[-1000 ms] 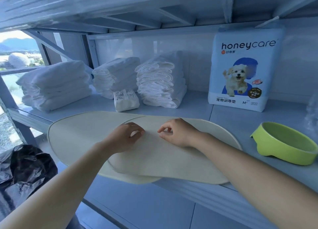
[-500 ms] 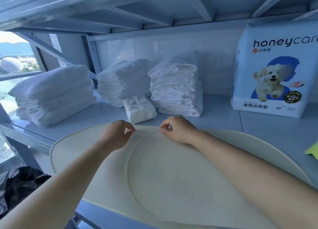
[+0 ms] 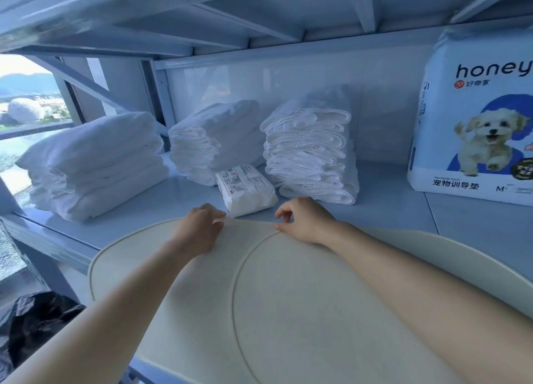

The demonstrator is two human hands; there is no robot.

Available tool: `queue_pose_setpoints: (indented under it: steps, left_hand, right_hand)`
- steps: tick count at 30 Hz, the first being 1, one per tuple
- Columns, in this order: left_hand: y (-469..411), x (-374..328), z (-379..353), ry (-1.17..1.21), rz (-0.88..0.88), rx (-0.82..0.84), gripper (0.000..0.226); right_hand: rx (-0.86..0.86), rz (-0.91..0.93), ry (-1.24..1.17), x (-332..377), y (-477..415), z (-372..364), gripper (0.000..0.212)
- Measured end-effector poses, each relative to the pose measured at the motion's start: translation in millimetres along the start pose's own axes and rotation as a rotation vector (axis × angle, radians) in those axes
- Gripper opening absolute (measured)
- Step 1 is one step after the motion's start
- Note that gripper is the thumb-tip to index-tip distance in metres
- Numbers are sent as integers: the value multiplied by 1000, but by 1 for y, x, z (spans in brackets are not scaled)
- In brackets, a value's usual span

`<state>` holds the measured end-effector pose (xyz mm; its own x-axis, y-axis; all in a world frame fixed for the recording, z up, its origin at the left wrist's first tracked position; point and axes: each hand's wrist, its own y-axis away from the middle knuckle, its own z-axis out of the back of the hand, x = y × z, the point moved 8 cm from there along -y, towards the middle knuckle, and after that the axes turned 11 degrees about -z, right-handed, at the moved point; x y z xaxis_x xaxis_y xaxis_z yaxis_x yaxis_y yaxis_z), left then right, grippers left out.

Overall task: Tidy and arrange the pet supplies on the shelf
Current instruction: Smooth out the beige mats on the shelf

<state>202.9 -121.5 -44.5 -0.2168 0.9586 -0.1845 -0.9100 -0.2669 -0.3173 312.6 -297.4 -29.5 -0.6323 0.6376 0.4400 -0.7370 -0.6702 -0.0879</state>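
Observation:
Two cream oval mats lie overlapped on the shelf's front, a lower mat point(image 3: 124, 271) and an upper mat point(image 3: 317, 311) on top of it. My left hand point(image 3: 199, 228) and my right hand point(image 3: 302, 219) both pinch the far edge of the upper mat, close together. Just beyond my fingers lies a small white wrapped pack point(image 3: 245, 189). Three stacks of folded white pads stand behind: left stack point(image 3: 92, 164), middle stack point(image 3: 213, 141), right stack point(image 3: 311, 147). A honeycare training-pad bag point(image 3: 476, 124) stands upright at the right.
The pale blue shelf point(image 3: 461, 219) has a board overhead and a back wall close behind the stacks. The mats overhang the shelf's front edge. A black plastic bag point(image 3: 34, 326) lies low at the left. A window shows at far left.
The view has moved closer and leftward; the green bowl has left the frame. Both hands slid forward with the upper mat's far edge toward the small pack.

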Motion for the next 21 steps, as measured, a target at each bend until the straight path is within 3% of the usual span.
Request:
queue_pose_setpoints:
  steps: [9,21]
  left_hand:
    - [-7,-1,10,2,42,-129,12]
    - [-26,-4,9,-44,48,-135,15]
  right_hand:
    - [6,-10,-6,-3,-6,-1,18]
    - [-105,-57,-7,-9,-17,7,7]
